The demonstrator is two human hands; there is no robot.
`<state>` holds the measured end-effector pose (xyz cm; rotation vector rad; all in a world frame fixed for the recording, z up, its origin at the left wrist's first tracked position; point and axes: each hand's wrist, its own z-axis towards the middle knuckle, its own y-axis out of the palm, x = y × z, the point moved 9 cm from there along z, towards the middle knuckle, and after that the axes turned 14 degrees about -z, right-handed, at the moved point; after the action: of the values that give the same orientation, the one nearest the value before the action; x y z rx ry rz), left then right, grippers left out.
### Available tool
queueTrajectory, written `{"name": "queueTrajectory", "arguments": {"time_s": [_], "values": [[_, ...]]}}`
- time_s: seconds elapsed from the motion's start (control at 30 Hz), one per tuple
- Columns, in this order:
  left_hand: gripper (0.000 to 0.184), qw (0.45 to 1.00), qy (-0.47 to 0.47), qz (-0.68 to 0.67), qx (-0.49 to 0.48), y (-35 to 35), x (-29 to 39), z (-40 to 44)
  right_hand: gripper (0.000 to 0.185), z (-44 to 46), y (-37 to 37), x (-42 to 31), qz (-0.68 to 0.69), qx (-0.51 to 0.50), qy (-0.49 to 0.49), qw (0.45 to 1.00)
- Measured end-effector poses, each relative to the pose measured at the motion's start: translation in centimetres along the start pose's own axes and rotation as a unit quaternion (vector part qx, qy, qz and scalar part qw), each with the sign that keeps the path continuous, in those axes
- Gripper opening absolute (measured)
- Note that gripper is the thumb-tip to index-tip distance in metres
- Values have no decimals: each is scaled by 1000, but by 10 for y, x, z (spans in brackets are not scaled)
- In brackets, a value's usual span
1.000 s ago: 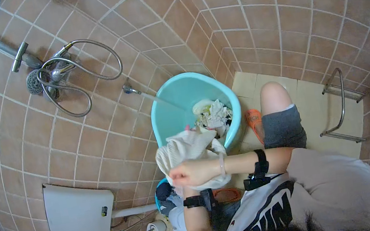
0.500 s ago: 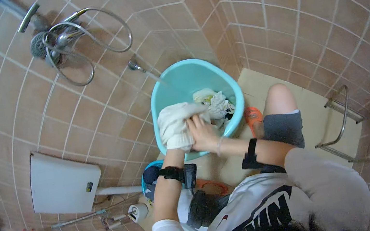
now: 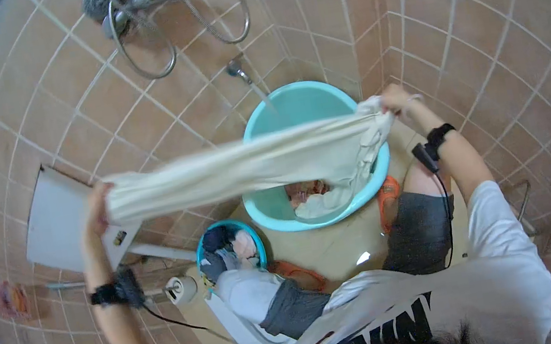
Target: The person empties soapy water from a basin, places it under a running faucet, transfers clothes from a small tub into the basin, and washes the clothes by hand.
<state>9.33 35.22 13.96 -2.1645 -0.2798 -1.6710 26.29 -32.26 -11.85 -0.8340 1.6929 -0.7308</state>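
One cream cloth (image 3: 231, 170) stretched above the large tub (image 3: 307, 101)

My left hand (image 3: 98, 209) is closed on one end of the cream cloth. My right hand (image 3: 394, 99) grips the other, bunched end. Two hands, one piece between them, drawn out lengthwise; its left part reaches past the rim, its right part sags over the opening. One black strap on each forearm, two in all.

Below: one large tub, turquoise, with wet-looking laundry (image 3: 304, 191) at the bottom; pieces overlap, count not possible. One tap (image 3: 236, 69) on the wall behind, one stream of water (image 3: 262, 94) falling toward the tub.

Near my left leg: one small basin (image 3: 259, 242), blue, heaped with dark and pale clothes (image 3: 216, 240). Two orange sandals, one by each foot.

Farther off: one looping shower hose (image 3: 243, 13) above the tap, one white wall box (image 3: 58, 223) at left, partly behind my left hand.
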Motion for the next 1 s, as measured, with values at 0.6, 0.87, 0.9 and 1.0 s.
{"name": "queueTrajectory", "arguments": {"time_s": [0.6,0.87,0.9,1.0], "values": [[74,929,89,71,-352,187,-45,24,47,-7,55,-196,44,-124,-194,972],[47,974,-184,106,-83,-59,-388,155,77,-156,284,-252,-85,-279,-334,896],[47,967,-222,117,-52,-94,-432,155,76,-171,302,-260,-86,-258,-384,882],[71,956,-142,237,99,-184,-521,147,69,-191,332,-275,-125,-192,-391,891]]}}
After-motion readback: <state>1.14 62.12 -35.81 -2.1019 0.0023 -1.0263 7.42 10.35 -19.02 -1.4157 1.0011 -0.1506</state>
